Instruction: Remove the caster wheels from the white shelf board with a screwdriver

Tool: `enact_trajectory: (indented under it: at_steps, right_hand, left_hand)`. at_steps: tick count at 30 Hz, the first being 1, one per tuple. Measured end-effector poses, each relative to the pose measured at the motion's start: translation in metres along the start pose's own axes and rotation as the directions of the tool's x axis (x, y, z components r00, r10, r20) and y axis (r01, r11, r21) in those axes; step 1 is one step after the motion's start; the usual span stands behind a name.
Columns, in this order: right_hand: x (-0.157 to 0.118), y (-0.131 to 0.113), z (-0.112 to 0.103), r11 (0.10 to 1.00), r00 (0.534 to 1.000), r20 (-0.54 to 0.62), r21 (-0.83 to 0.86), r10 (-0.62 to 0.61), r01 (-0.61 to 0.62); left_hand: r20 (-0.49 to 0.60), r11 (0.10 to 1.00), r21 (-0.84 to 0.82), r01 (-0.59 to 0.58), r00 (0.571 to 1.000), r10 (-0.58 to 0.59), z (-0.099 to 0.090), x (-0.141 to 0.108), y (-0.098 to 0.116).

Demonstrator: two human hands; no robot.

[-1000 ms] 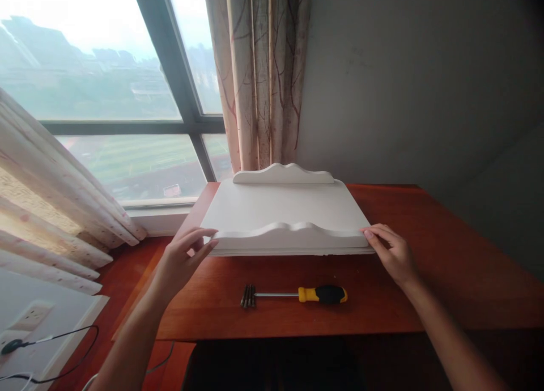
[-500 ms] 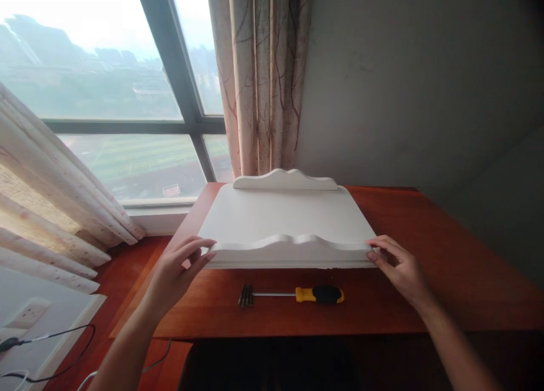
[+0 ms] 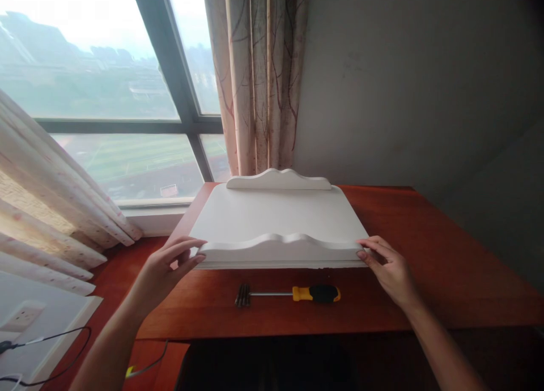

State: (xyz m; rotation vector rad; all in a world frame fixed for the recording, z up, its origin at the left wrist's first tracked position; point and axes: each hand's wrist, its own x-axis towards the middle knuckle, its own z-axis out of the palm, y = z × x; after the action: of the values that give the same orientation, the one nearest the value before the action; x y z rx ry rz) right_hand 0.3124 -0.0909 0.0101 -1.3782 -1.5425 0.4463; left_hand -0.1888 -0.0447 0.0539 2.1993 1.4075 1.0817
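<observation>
My left hand pinches the left end of a white wavy-edged panel between thumb and fingers. At the panel's right end, my right hand grips in the same way. This panel stands upright along the near edge of a flat white board, and a matching wavy panel stands along the far edge. In front of the board lies a screwdriver with a yellow and black handle, its shaft pointing left. Several screws lie bunched by its tip.
Everything rests on a reddish-brown wooden desk against a grey wall. A window and curtains are behind and to the left. Low at the left, a black cable hangs near a wall socket.
Both hands and the white board with its panels have shifted slightly left relative to the screwdriver. The camera view has also moved a little. The grip at both ends is unchanged.
</observation>
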Motion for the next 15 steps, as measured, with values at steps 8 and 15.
enact_trajectory:
  at_steps: [8,15]
  right_hand:
    - [-0.002,0.007,0.014,0.997,0.998,-0.062,0.079,-0.017,0.022]
    - [0.003,-0.003,0.027,0.965,0.989,-0.139,0.262,0.045,-0.008]
  left_hand:
    - [-0.086,0.99,-0.107,0.095,0.991,-0.104,0.0,-0.01,-0.014]
    - [-0.134,0.939,-0.284,0.194,0.962,-0.24,-0.005,-0.011,-0.005]
